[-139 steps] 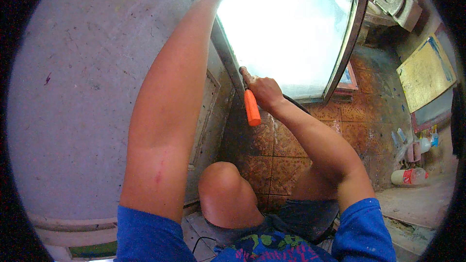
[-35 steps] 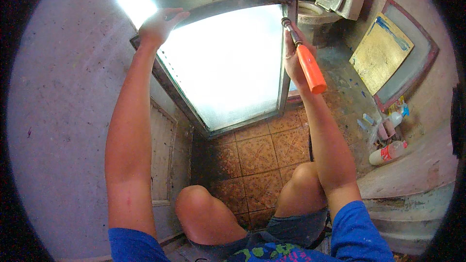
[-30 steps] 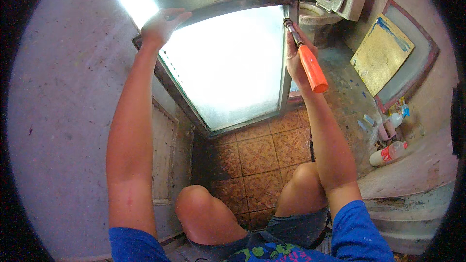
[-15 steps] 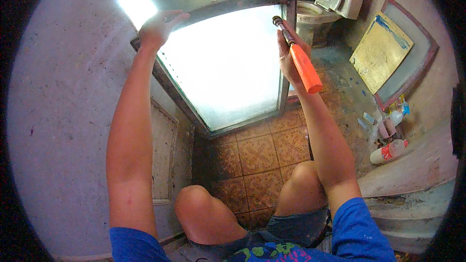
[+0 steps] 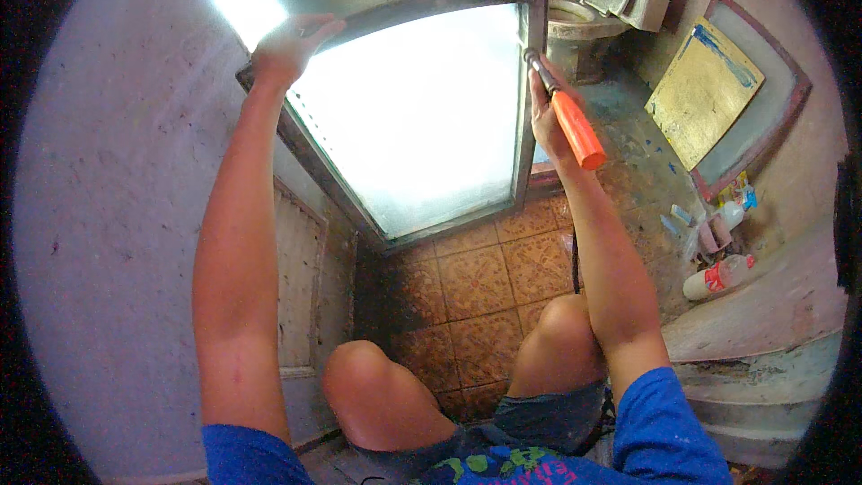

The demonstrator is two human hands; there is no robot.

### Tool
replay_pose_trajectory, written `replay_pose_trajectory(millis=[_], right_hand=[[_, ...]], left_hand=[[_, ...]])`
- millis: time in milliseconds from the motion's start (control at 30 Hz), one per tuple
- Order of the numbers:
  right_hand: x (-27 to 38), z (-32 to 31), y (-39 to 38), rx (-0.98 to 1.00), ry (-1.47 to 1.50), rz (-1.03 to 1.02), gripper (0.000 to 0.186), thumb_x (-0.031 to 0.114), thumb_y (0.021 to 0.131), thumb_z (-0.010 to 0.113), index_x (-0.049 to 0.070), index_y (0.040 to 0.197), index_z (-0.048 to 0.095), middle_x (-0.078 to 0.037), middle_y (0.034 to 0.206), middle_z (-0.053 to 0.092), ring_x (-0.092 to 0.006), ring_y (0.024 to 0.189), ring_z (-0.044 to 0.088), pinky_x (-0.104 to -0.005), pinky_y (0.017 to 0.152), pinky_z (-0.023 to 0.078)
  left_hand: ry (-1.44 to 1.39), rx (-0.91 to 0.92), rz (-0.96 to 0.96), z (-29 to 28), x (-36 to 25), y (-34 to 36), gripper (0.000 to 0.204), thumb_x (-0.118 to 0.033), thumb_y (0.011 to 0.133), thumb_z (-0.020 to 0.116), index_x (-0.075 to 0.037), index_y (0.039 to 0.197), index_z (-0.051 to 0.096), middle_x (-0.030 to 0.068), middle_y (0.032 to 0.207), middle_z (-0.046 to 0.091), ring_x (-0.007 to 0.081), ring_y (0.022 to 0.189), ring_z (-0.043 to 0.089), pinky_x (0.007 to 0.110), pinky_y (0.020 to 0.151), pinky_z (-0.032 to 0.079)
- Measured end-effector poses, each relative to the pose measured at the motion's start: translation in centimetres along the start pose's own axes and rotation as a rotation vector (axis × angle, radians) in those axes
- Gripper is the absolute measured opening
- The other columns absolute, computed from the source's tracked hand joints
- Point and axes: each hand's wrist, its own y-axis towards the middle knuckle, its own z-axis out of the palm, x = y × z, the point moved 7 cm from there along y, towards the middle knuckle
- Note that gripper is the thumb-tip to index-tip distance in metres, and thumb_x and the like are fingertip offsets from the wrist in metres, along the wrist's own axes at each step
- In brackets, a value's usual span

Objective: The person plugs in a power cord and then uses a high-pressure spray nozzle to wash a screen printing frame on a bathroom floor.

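In front of me a dark-edged framed screen [image 5: 404,126] stands tilted, its pale mesh glowing with light. My left hand [image 5: 285,52] grips the frame at its upper left corner, fingers over the top edge. By the frame's right side, my right hand [image 5: 549,108] is closed around a spray nozzle [image 5: 575,126] with a dark metal tip and an orange body. The nozzle's tip points up and left toward the mesh. Some of the right fingers are hidden behind the nozzle. Pale haze blurs the space beyond the frame's top edge.
Beyond, at the right, stands a toilet [image 5: 588,18] with its lid up. A yellowish board [image 5: 705,94] and another framed screen [image 5: 781,81] lean on the right wall. Bottles, including a red-labelled one [image 5: 718,278], sit below them. Patterned brown tiles [image 5: 476,283] cover the floor; a wall rises at left.
My right hand has moved slightly right and down with the spray nozzle, whose tip now sits nearer the frame's right side. The frame and left hand have shifted slightly up and left.
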Motion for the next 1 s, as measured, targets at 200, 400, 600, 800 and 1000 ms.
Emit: replay_pose_trajectory(millis=[200, 400, 600, 800, 1000], right_hand=[[-2.4, -1.8, -2.4, 0.124, -0.265, 0.038, 0.031, 0.014, 0.098, 0.058, -0.004, 0.123, 0.059, -0.011, 0.095, 0.070, -0.0131, 0.088, 0.064, -0.0248, 0.075, 0.051], [-0.8, -0.6, -2.1, 0.151, -0.352, 0.076, 0.032, 0.015, 0.096, 0.060, -0.004, 0.122, 0.060, -0.015, 0.100, 0.070, -0.0134, 0.092, 0.065, -0.0254, 0.078, 0.051], [-2.4, -0.5, -3.8, 0.156, -0.348, -0.049, 0.023, 0.010, 0.092, 0.061, -0.001, 0.112, 0.063, -0.017, 0.096, 0.069, -0.0254, 0.087, 0.067, -0.0319, 0.080, 0.054], [0.9, 1.9, -4.4, 0.222, -0.374, 0.106, 0.033, 0.016, 0.095, 0.061, -0.006, 0.120, 0.060, -0.011, 0.085, 0.071, -0.0120, 0.078, 0.063, -0.0276, 0.073, 0.052], [-0.8, 0.6, -3.6, 0.086, -0.286, -0.084, 0.031, 0.017, 0.095, 0.060, -0.004, 0.117, 0.063, -0.014, 0.074, 0.068, -0.0121, 0.068, 0.065, -0.0282, 0.057, 0.048]], left_hand=[[-0.068, 0.056, 0.007, 0.0, -0.3, 0.2, 0.056, -0.069, 0.076, 0.063, -0.024, 0.107, 0.073, 0.0024, 0.108, 0.070, 0.0232, 0.101, 0.065, 0.036, 0.090, 0.049], [0.060, 0.009, 0.014, -1.6, 0.3, 0.7, 0.057, -0.069, 0.076, 0.063, -0.023, 0.109, 0.072, 0.0039, 0.108, 0.070, 0.0230, 0.101, 0.065, 0.036, 0.090, 0.049], [-0.081, 0.025, 0.063, -0.4, 0.5, 0.9, 0.057, -0.068, 0.076, 0.064, -0.021, 0.108, 0.073, 0.0048, 0.110, 0.069, 0.0234, 0.104, 0.064, 0.035, 0.094, 0.047], [-0.123, 0.007, 0.135, 0.6, 3.7, 2.9, 0.058, -0.068, 0.075, 0.064, -0.020, 0.108, 0.073, 0.0056, 0.113, 0.069, 0.0238, 0.105, 0.063, 0.036, 0.096, 0.046], [-0.093, 0.124, -0.018, 0.9, 0.2, 1.8, 0.059, -0.067, 0.076, 0.064, -0.021, 0.112, 0.071, 0.0052, 0.117, 0.067, 0.0237, 0.109, 0.062, 0.038, 0.098, 0.045]])
